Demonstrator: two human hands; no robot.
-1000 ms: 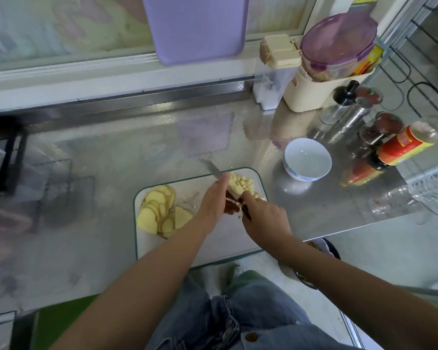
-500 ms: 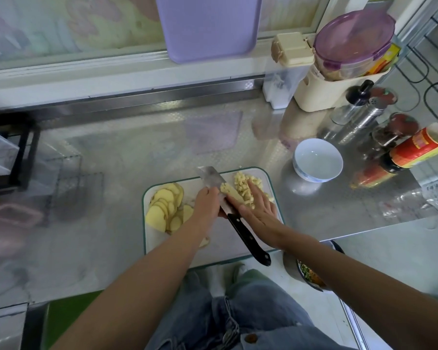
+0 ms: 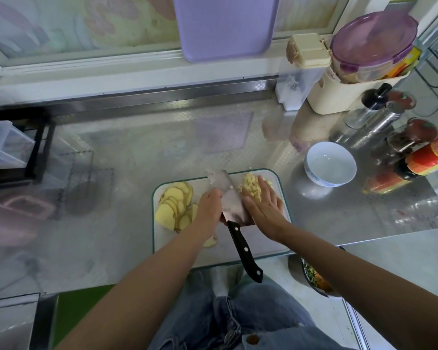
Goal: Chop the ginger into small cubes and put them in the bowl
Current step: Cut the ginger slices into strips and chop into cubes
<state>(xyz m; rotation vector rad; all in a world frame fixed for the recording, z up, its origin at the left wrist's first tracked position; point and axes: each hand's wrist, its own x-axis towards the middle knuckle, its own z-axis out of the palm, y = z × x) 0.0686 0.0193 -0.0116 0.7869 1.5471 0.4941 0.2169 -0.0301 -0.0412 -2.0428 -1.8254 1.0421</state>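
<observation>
1. The steel counter [image 3: 137, 152] carries everything. The white cutting board [image 3: 177, 245] with a green rim sits at its near edge, right in front of the person.
2. The cleaver [image 3: 234, 210] lies flat on the board, blade pointing away, and its black handle sticks out past the counter edge with nobody holding it.
3. The white bowl [image 3: 330, 162] stands on the counter just off the board's far right corner. It looks empty, so nothing has gone in yet.
4. The left hand [image 3: 209, 208] is at the blade's left edge. Its fingers [image 3: 214, 195] curl down toward the steel, but I honestly can't tell if they're gripping it or just steadying it.
5. The right hand [image 3: 266, 205] is on the other side of the blade, released and flat. Its straight fingers [image 3: 264, 189] are laid against the chopped pile, grasping nothing.
6. The ginger slices [image 3: 173, 205] are fanned out on the left half of the board, not cubed yet.
7. The ginger cubes [image 3: 249, 185] are heaped at the board's far right corner, between the blade and the right hand.

My read is that this is the gather-and-transfer step. The next move probably calls for sweeping the cubes onto the flat blade, lifting it level, and tipping it over the bowl. After that there are still the slices to chop.
</observation>
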